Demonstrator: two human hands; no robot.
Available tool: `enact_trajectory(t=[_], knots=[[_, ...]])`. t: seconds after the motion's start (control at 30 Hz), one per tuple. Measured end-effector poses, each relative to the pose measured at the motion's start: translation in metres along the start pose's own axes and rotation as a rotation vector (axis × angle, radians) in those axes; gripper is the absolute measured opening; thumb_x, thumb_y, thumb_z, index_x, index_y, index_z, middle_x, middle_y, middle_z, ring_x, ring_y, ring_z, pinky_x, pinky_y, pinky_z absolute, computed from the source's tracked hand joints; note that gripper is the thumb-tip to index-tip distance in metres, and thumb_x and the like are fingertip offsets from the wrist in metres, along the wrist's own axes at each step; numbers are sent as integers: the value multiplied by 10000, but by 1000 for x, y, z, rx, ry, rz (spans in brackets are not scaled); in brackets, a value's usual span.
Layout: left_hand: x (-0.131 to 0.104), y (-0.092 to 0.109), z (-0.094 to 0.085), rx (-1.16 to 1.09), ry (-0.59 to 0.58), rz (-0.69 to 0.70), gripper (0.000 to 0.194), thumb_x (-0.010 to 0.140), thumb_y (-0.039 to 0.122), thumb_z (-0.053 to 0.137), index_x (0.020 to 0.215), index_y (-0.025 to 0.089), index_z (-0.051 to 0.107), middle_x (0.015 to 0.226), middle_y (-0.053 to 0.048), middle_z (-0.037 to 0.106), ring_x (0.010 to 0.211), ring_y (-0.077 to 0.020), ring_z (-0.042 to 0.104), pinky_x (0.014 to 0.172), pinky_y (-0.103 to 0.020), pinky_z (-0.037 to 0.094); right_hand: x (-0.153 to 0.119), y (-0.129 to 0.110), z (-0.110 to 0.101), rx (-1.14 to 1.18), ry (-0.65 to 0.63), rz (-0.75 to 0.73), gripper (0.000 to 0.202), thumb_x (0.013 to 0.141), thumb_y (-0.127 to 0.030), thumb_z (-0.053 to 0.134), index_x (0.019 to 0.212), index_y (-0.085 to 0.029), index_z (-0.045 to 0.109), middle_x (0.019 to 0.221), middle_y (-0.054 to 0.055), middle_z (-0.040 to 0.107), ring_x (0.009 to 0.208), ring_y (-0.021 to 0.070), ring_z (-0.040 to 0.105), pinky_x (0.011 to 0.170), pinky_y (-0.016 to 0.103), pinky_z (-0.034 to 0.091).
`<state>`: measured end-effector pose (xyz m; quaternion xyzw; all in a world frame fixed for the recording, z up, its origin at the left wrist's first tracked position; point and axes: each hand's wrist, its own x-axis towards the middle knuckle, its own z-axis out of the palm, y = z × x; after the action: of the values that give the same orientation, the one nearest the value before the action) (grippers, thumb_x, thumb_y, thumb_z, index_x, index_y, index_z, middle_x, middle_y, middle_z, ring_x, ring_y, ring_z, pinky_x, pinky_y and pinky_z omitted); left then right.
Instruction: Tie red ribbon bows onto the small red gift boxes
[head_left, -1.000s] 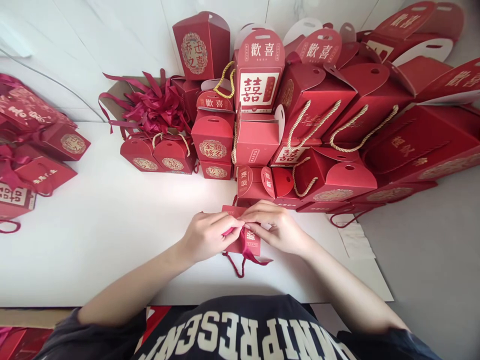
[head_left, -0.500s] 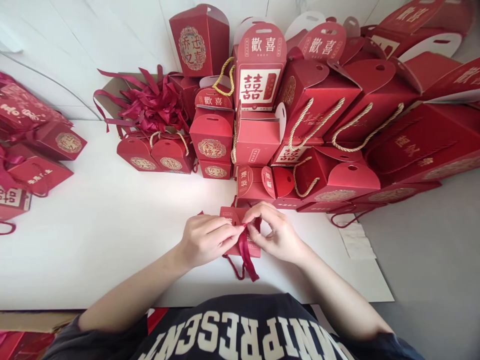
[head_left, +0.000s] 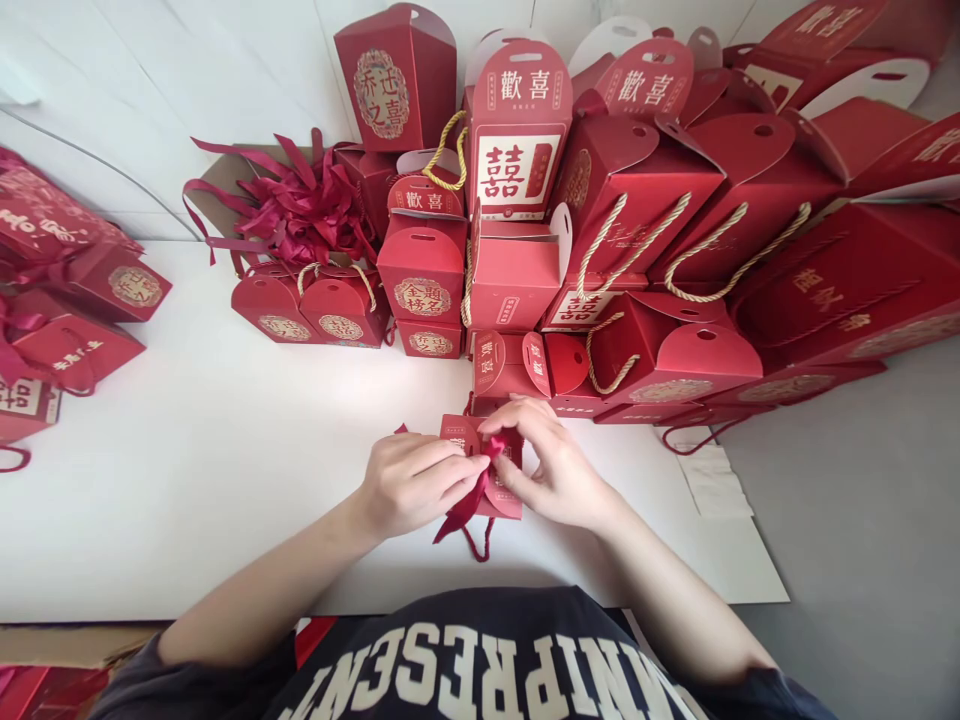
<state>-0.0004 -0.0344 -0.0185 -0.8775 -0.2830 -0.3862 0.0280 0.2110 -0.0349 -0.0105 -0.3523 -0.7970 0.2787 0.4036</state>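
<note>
A small red gift box (head_left: 504,498) with white print lies on the white table in front of me, partly covered by both hands. A dark red ribbon (head_left: 466,506) crosses its top, with a small loop standing up at the middle. On the left side of the loop, my left hand (head_left: 416,480) pinches the ribbon between thumb and fingertips. My right hand (head_left: 559,468) curls in from the right, its thumb and forefinger closed around the ribbon loop. A twisted dark red cord handle (head_left: 480,545) hangs out at the box's near edge.
Red gift boxes (head_left: 517,180) stand stacked behind and to the right. An open carton (head_left: 240,185) holds a heap of dark red ribbons (head_left: 315,205). More boxes (head_left: 79,340) with ribbons sit at the left. Pale paper (head_left: 716,475) lies near the table's right edge.
The ribbon's tail has swung leftward from the box's middle. A loop now shows between my fingers, and my right fingertips have parted slightly.
</note>
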Motion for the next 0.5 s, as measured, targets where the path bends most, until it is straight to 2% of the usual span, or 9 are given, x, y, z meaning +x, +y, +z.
enact_trajectory(t=[0.07, 0.17, 0.23, 0.3, 0.33, 0.4, 0.43, 0.5], knots=[[0, 0, 0, -3, -8, 16, 101, 817, 146, 689, 867, 230, 664, 685, 41, 704, 551, -89, 617, 546, -235, 463, 0, 1, 4, -31, 28, -24, 184, 865, -90, 532, 997, -210, 580, 906, 38, 667, 855, 200, 609, 854, 388, 464], [0, -1, 0, -14, -12, 35, 157, 797, 144, 716, 919, 229, 666, 678, 40, 695, 532, -93, 589, 525, -245, 441, -4, 4, 3, -167, 263, -14, 163, 861, -84, 550, 961, -205, 593, 819, 28, 655, 721, 174, 594, 724, 330, 482], [0, -2, 1, -22, 26, 48, 181, 772, 131, 741, 910, 216, 663, 672, 41, 691, 524, -92, 575, 512, -242, 434, -8, 5, -10, -368, 435, -19, 215, 822, -45, 555, 954, -204, 611, 780, 25, 632, 673, 173, 571, 658, 313, 474], [1, -2, 2, -28, 67, 58, 173, 761, 122, 751, 884, 206, 663, 663, 44, 686, 516, -85, 568, 503, -232, 433, -12, 2, -32, -640, 516, 0, 256, 798, -21, 558, 964, -199, 639, 797, 47, 620, 730, 208, 579, 669, 334, 474], [2, -2, 2, -30, 83, 63, 159, 764, 122, 749, 871, 203, 663, 659, 45, 683, 514, -82, 567, 500, -228, 434, -13, -2, -44, -737, 440, 59, 285, 799, -31, 565, 1024, -186, 646, 908, 89, 634, 842, 249, 594, 740, 377, 487], [3, -2, 2, -34, 80, 70, 138, 776, 126, 739, 867, 201, 666, 664, 45, 684, 518, -78, 574, 504, -223, 439, -14, -13, -66, -744, 93, 122, 363, 832, -99, 592, 1183, -189, 612, 1214, 143, 594, 1087, 326, 556, 903, 480, 457], [3, -1, 2, -34, 74, 73, 135, 781, 129, 736, 874, 201, 668, 669, 44, 687, 521, -79, 579, 508, -223, 443, -13, -19, -73, -630, -78, 110, 384, 857, -144, 603, 1237, -194, 579, 1292, 140, 559, 1166, 327, 525, 963, 488, 437], [4, -1, 1, -32, 59, 78, 142, 781, 131, 739, 884, 200, 671, 677, 41, 692, 527, -81, 585, 513, -226, 449, -10, -29, -79, -315, -322, 97, 344, 926, -221, 574, 1268, -209, 533, 1287, 110, 565, 1185, 266, 531, 994, 419, 446]])
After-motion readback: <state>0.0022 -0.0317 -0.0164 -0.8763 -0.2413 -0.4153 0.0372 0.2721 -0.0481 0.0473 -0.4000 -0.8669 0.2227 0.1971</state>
